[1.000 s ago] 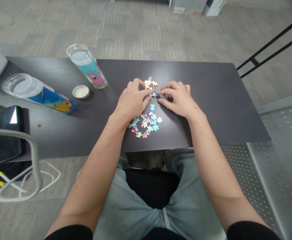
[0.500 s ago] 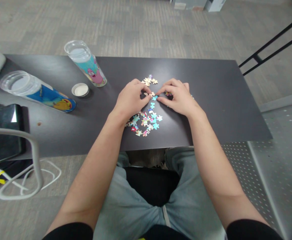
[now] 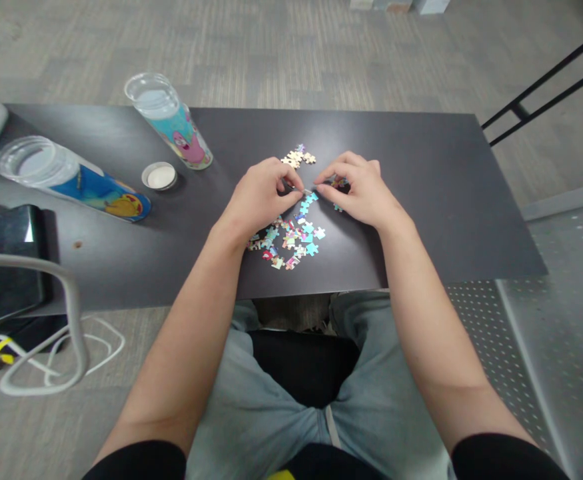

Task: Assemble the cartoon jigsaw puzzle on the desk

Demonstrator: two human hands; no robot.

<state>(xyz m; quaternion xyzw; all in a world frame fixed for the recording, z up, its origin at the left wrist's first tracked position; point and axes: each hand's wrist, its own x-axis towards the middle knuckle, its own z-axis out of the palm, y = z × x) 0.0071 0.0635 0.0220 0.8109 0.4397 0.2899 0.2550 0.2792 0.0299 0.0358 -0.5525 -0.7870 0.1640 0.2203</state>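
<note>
My left hand [image 3: 268,191] pinches a small jigsaw puzzle piece [image 3: 308,192] between thumb and forefinger; it appears thin and nearly edge-on. Opposite it, my right hand [image 3: 355,185] has its thumb and forefinger tips close together, a short gap from that piece. Whether anything sits between those right fingertips is too small to make out. Just below the fingertips lie light-blue pieces [image 3: 304,208] in a short line. A loose cluster of colourful pieces [image 3: 291,243] spreads nearer to me. Several tan pieces [image 3: 295,157] lie beyond my hands, and more are partly hidden under my right hand.
On the left of the dark table [image 3: 446,200] a blue printed tube [image 3: 106,193] lies near a pink-and-teal one [image 3: 184,137], both with clear tops. Between them is a round white lid [image 3: 160,176]. A black box [image 3: 8,260] and white cable [image 3: 78,333] are at far left.
The piece at my left fingertips has tilted from face-up to nearly edge-on. My right fingertips have drawn slightly away to the right, and more pieces show beneath that hand.
</note>
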